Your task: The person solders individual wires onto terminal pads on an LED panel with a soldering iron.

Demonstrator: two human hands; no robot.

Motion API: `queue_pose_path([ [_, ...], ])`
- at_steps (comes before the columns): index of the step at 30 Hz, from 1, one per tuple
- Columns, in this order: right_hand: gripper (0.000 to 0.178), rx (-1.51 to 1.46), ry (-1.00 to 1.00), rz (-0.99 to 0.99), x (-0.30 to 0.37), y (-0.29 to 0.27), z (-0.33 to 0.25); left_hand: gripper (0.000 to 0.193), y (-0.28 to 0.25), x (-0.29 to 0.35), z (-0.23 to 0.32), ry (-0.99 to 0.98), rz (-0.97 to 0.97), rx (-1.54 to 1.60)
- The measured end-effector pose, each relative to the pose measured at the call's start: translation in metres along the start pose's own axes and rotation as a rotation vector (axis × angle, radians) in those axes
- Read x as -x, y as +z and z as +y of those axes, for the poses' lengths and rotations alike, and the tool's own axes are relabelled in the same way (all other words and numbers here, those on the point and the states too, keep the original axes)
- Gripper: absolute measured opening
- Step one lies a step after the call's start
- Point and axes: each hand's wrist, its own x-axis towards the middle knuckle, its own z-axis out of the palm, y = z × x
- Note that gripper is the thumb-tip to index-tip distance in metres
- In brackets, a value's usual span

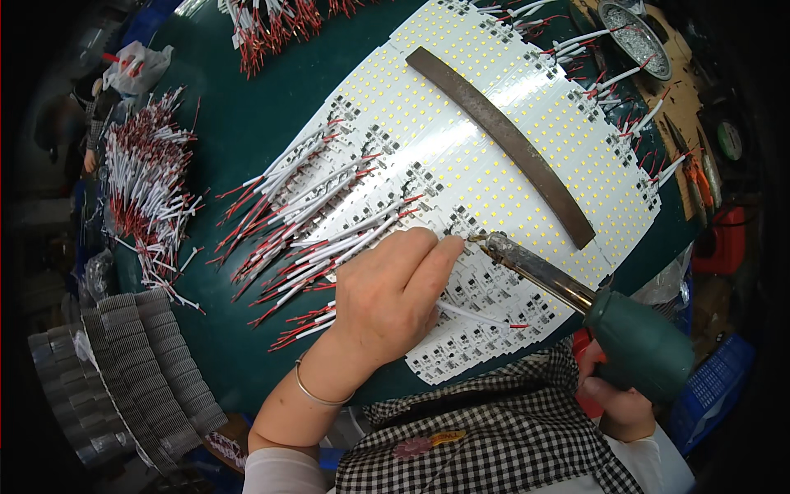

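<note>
1. the left hand [387,296] presses its fingertips [440,247] down on a white wire [473,314] at the edge of the led strip boards [494,140]; its grip is pinched narrow on that wire.
2. the right hand [621,403] has its grip closed tight around the green handle of one soldering iron [576,300], and the tip touches the board right by the fingertips.
3. many boards to the left already have red and white wires [321,206] on them, too many to count. the boards near the bottom edge look bare, so a few seem left to do.
4. one long dark metal bar [498,140] lies across the boards.
5. one big pile of loose wires [148,181] waits on the green table [239,123], and one more bunch [271,25] lies at the top.
</note>
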Motion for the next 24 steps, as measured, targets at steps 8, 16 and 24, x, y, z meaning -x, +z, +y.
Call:
queue_pose_path([
  [8, 0.064, -0.419, 0.097, 0.161, -0.015, 0.01, -0.026, 0.035, 0.001, 0.006, -0.001, 0.017, 0.024, -0.011],
  [16, 0.062, -0.497, 0.178, 0.17, -0.019, 0.002, -0.032, 0.038, 0.004, -0.003, 0.0, 0.012, 0.006, -0.013],
  [24, 0.062, -0.709, -0.183, 0.413, -0.039, -0.031, -0.041, 0.044, -0.013, -0.005, 0.009, -0.073, -0.071, 0.006],
])
